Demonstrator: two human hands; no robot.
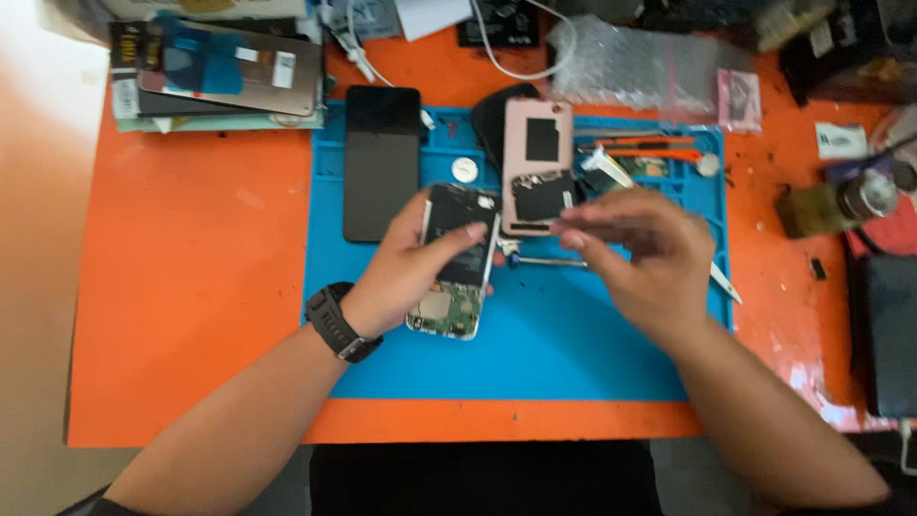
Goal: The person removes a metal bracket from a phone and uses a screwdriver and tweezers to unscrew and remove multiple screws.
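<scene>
A: What sits nearest the person?

B: Two bare forearms come in from 6 o'clock over the orange surface [191, 287]. The left wrist wears a black watch [336, 322]. On the surface lies a blue work mat [535, 354].

A: And the hands?

B: The left hand [413, 277] has its grip closed on an opened smartphone [458, 258], thumb laid across the black battery area, the green circuit board showing at the phone's near end. The phone is lifted, tilted slightly, above the mat's middle. The right hand [640, 253] is at 3 o'clock of the phone, its fingers pinched narrow on something small and thin; motion blur hides what it is.

A: What is past them?

B: Just beyond the phone, at 12 to 1 o'clock, a pink back cover [537, 153] lies on the mat with dark parts on it. At 11 o'clock lies a black screen panel [382, 162], face up. Between the two sits a small silver disc [464, 170]. An orange-handled tool [650, 148] lies at 2 o'clock.

A: Farthest off?

B: A stack of phone panels [229, 72] at 10 o'clock, a white cable [516, 57] at 12, and a bubble-wrap bag [630, 67] at 1 o'clock.
</scene>
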